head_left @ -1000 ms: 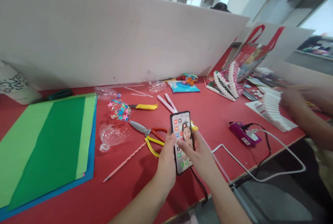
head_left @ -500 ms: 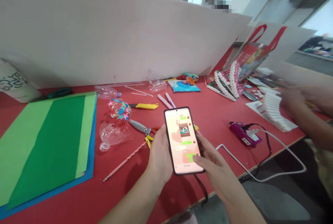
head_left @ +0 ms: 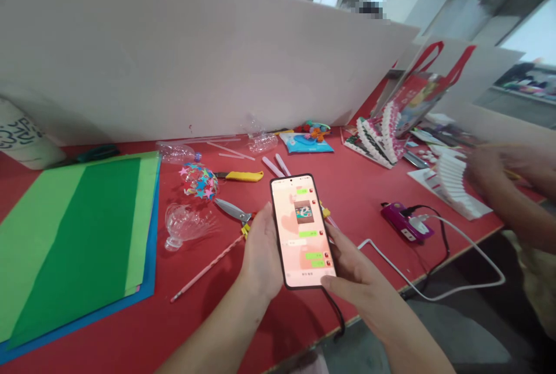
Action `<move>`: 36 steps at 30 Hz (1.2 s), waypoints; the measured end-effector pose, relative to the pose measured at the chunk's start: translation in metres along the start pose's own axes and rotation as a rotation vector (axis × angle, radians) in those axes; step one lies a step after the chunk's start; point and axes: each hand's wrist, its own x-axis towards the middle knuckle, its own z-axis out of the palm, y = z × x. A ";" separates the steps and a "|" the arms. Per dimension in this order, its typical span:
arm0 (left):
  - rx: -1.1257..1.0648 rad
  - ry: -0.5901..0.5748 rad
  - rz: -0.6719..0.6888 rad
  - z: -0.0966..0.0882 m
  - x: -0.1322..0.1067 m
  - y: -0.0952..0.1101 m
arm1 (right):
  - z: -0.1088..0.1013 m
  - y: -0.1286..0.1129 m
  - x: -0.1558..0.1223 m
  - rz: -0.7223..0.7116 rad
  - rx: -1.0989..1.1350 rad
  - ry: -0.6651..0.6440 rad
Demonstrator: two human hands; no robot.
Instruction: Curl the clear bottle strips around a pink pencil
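Our left hand cradles one side of a lit smartphone showing a chat; our right hand grips the other edge, thumb at the screen's bottom. The smartphone is held above a red surface. Near our left hand lie scissors and a pink pencil. Farther out: a yellow utility knife, stacked green sheets leftward, a purple power strip rightward.
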 end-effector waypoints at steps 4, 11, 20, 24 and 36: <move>0.004 -0.037 -0.016 -0.002 0.000 -0.002 | 0.004 -0.003 0.003 -0.022 0.029 0.021; 0.007 -0.030 0.057 -0.008 0.002 -0.013 | 0.018 -0.009 0.020 -0.005 0.103 0.087; 0.072 0.072 0.101 -0.008 0.000 -0.011 | 0.023 -0.013 0.026 0.031 0.114 0.140; 0.056 0.052 0.096 -0.007 0.000 -0.011 | 0.024 -0.014 0.026 0.040 0.135 0.149; 0.026 -0.005 0.078 -0.009 0.001 -0.012 | 0.026 -0.011 0.026 0.035 0.101 0.209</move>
